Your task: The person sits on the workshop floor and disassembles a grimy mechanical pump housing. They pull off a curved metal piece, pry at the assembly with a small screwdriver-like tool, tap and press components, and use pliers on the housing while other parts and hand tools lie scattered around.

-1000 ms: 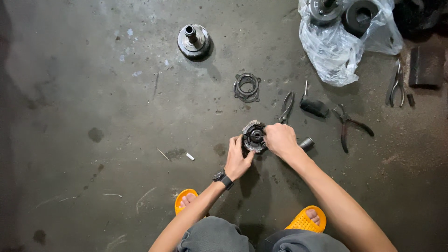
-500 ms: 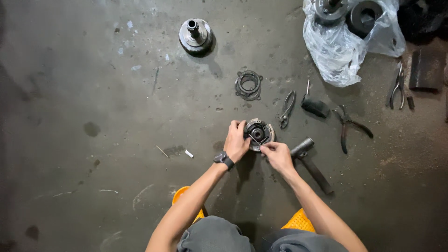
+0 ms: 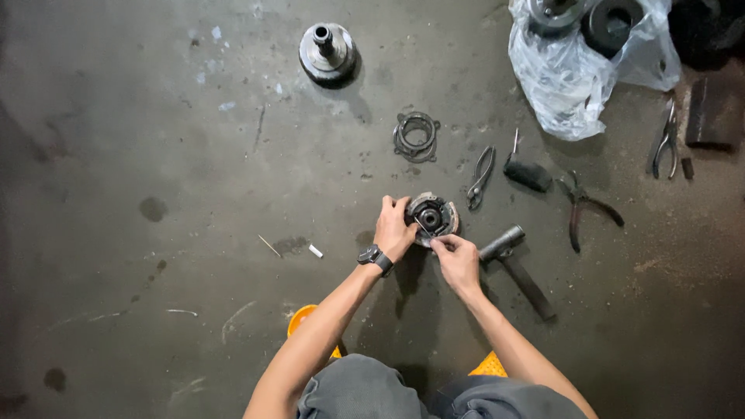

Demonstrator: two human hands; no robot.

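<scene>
While left hand [image 3: 394,229] grips the round metal bearing assembly [image 3: 432,218] on the concrete floor [image 3: 155,155], right hand [image 3: 458,260] pinches a small part at its near edge; hammer [image 3: 516,264] just beside.
</scene>
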